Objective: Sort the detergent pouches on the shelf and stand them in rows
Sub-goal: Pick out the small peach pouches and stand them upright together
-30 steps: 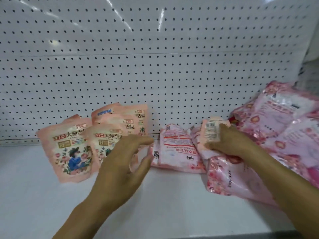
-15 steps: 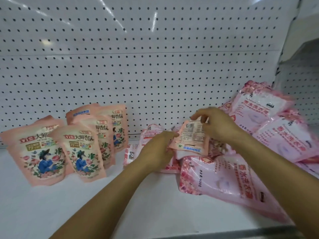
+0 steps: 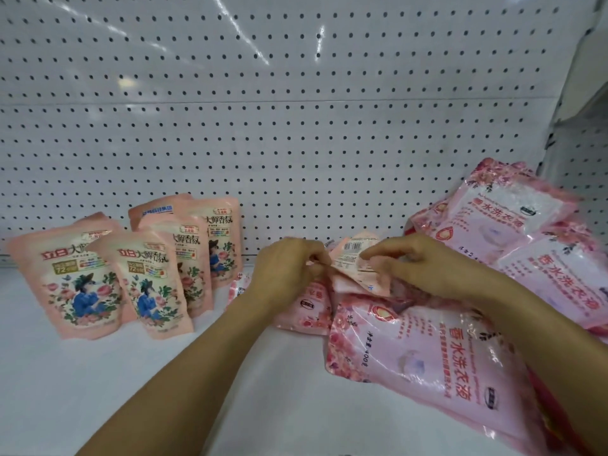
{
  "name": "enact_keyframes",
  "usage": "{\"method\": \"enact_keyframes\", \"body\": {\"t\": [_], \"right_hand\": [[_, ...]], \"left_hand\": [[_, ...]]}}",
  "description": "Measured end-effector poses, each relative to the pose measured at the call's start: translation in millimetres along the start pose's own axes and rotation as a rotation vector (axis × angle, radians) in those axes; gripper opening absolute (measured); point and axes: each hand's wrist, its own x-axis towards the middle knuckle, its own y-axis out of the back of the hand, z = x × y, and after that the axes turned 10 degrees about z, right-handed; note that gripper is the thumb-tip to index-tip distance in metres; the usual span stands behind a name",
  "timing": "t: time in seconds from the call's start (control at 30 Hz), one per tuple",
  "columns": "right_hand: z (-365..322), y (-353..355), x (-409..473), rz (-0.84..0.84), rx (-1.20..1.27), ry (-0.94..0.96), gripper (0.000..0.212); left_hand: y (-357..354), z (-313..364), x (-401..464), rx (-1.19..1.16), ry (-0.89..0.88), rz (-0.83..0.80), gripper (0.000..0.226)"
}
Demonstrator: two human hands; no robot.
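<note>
The standing pouches [image 3: 88,274] on the left are peach-pink. Each one has a picture of a person in a blue coat and dark hat, with pink roses and green leaves around. The big pouches [image 3: 427,363] on the right are light pink and shiny, with small rose patterns and red letters. The small pouch [image 3: 357,268] between the two hands is peach, with a black-and-white barcode. The back wall [image 3: 296,126] is white with rows of little black dots. The shelf [image 3: 65,373] is plain white.

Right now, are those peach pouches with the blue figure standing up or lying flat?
Standing. The peach pouches sit upright on the white shelf in staggered rows, printed fronts facing out, leaning slightly back.
</note>
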Motion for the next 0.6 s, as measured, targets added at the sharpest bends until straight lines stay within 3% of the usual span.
{"method": "enact_keyframes", "body": {"t": [0.07, 0.13, 0.23, 0.3, 0.43, 0.5, 0.6], "right_hand": [[-5.0, -1.6, -2.2, 0.050, 0.133, -0.002, 0.034], [-15.9, -3.8, -4.3, 0.110, 0.274, -0.036, 0.049], [-31.5, -9.3, -2.2, 0.145, 0.422, -0.024, 0.057], [-38.6, -15.4, -3.7, 0.090, 0.467, -0.006, 0.051], [-48.1, -45.6, -5.3, -0.041, 0.194, 0.092, 0.024], [-52.4, -67.9, -0.7, -0.071, -0.010, 0.205, 0.028], [-64.2, -104.2, 6.2, -0.106, -0.374, 0.311, 0.051]], "left_hand": [[15.7, 3.1, 2.4, -0.217, 0.064, 0.089, 0.003], [38.1, 10.4, 2.5, -0.376, 0.129, 0.186, 0.014], [73.0, 12.7, -4.7, -0.508, 0.205, 0.388, 0.022], [92.6, 8.5, -16.5, -0.529, 0.250, 0.495, 0.022], [127.5, -24.5, -54.8, -0.391, 0.342, 0.591, 0.022], [144.1, -46.7, -76.3, -0.331, 0.376, 0.625, 0.024], [167.6, -76.5, -104.3, -0.229, 0.441, 0.706, 0.014]]}}
